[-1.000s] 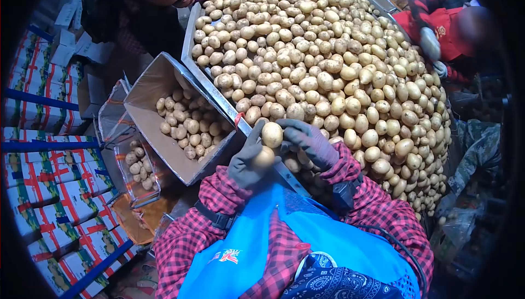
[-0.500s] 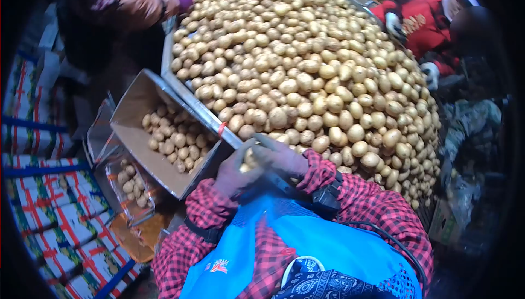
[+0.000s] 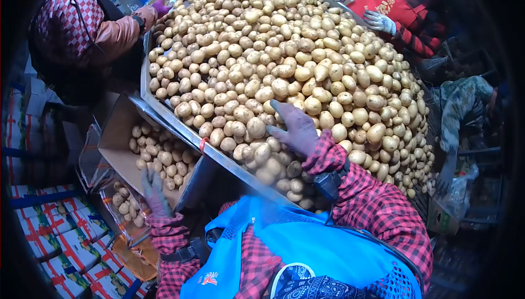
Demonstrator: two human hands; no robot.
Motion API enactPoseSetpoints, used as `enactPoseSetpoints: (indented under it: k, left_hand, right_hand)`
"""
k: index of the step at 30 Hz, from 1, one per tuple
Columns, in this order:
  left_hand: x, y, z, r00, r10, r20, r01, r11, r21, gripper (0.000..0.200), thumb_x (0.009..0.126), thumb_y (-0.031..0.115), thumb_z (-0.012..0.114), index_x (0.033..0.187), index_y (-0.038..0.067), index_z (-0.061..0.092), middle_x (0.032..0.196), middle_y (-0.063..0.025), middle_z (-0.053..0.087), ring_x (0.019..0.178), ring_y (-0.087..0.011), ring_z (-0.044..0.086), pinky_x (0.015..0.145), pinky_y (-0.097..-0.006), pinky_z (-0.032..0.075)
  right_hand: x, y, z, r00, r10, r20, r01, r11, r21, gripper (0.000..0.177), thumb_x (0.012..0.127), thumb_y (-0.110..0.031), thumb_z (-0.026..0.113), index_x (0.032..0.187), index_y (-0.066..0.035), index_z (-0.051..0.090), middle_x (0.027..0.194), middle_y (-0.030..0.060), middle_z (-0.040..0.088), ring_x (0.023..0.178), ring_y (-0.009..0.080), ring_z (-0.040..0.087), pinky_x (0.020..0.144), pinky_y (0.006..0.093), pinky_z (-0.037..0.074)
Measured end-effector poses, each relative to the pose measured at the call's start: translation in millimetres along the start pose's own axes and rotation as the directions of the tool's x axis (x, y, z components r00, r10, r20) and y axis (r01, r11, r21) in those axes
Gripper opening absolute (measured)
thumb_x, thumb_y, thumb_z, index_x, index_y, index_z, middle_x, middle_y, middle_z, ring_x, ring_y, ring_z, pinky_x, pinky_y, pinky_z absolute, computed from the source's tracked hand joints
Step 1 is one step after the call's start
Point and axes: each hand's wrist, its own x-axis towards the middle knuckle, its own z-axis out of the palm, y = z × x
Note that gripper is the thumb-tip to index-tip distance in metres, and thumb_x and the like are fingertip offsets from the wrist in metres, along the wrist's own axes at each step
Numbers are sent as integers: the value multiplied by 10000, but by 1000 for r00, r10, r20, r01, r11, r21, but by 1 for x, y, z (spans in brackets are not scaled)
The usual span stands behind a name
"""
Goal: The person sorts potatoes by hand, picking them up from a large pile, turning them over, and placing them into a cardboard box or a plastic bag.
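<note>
A large heap of potatoes (image 3: 240, 64) fills a metal-edged table (image 3: 180, 128). My right hand (image 3: 295, 127), in a purplish glove, rests over the near side of the heap with thumb and fingers apart. Below its fingers some potatoes look blurred. My left hand (image 3: 156, 192), also gloved, is at the near edge of an open cardboard box (image 3: 117, 157), fingers spread and holding nothing. Inside that box lie several potatoes (image 3: 164, 157).
Lower left, stacked printed cartons (image 3: 71, 244) stand beside a plastic-lined container of potatoes (image 3: 128, 203). A co-worker (image 3: 71, 31) is at the upper left, another in a red apron (image 3: 394, 4) at the upper right. A camouflage sleeve (image 3: 465, 102) shows at the right.
My hands were together around potatoes at the table edge. They have parted, the left to the box and the right onto the heap. The view has shifted slightly.
</note>
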Motion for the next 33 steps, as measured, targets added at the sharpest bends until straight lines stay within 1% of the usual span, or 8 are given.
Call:
enactPoseSetpoints:
  k: [5, 11, 13, 16, 20, 22, 32, 33]
  left_hand:
    - [-32, 10, 70, 957, -83, 278, 135, 975, -175, 517, 931, 151, 588, 1394, 9, 409, 1237, -100, 519, 1100, -179, 515, 970, -301, 420]
    - [-82, 42, 143, 806, -30, 592, 162, 972, -171, 503, 921, 123, 612, 1372, -9, 431, 1257, -91, 520, 1111, -148, 526, 963, -272, 432]
    - [-82, 34, 142, 608, -118, 785, 327, 938, -112, 568, 993, 378, 476, 1421, 21, 373, 1319, -166, 509, 1127, -215, 559, 987, -316, 428]
    - [-85, 68, 148, 202, 13, 979, 841, 510, -180, 730, 965, 622, 294, 1408, 48, 379, 1397, -167, 443, 1198, -276, 529, 1034, -358, 379]
    - [-91, 52, 144, 508, -96, 856, 800, 422, -427, 557, 1021, 441, 352, 1432, 66, 337, 1391, -196, 431, 1253, -293, 472, 1070, -411, 369]
    - [-93, 61, 137, 608, 7, 794, 637, 593, -493, 509, 1024, 371, 393, 1434, 75, 335, 1352, -181, 453, 1228, -294, 486, 1072, -435, 374]
    - [-7, 40, 61, 676, 79, 733, 490, 694, -527, 670, 916, 388, 618, 1420, 39, 347, 1275, -169, 508, 1112, -199, 547, 961, -375, 468]
    - [4, 45, 48, 883, -47, 467, 271, 864, -424, 658, 913, 353, 615, 1415, 23, 347, 1254, -157, 504, 1102, -196, 535, 976, -366, 439]
  right_hand:
    - [21, 0, 60, 974, -227, 23, 210, 851, -481, 549, 682, -243, 757, 1164, -94, 540, 987, 105, 584, 933, 310, 579, 782, 428, 465]
    - [6, -14, 26, 967, -233, -100, 240, 968, 67, 761, 607, -178, 791, 1307, -83, 507, 1145, 168, 590, 1065, 320, 567, 963, 411, 429]
    - [-21, -31, 28, 992, -47, -117, 101, 854, 510, 771, 615, -149, 791, 1319, -37, 499, 1258, 162, 544, 1214, 310, 504, 1077, 411, 354]
    - [-31, -52, 22, 918, -372, -136, 396, 853, 339, 729, 645, -227, 781, 1285, -11, 506, 1265, 218, 524, 1202, 395, 476, 1042, 473, 346]
    - [-38, -47, 28, 803, -596, -29, 516, 669, 535, 667, 745, -348, 700, 1284, -7, 505, 1271, 219, 522, 1181, 374, 505, 1023, 443, 370]
    - [-46, -46, 13, 924, -343, 168, 48, 542, 839, 603, 861, -396, 614, 1303, -3, 499, 1284, 199, 534, 1200, 316, 513, 1014, 405, 389]
    - [-48, 20, -30, 955, 134, -264, 16, 866, 499, 363, 944, -204, 563, 1246, -1, 566, 1188, 144, 597, 1112, 221, 559, 954, 347, 441]
    - [-47, 22, -29, 952, 137, -273, 6, 885, 465, 370, 922, -190, 594, 1245, -11, 570, 1164, 145, 606, 1082, 224, 571, 929, 348, 452]
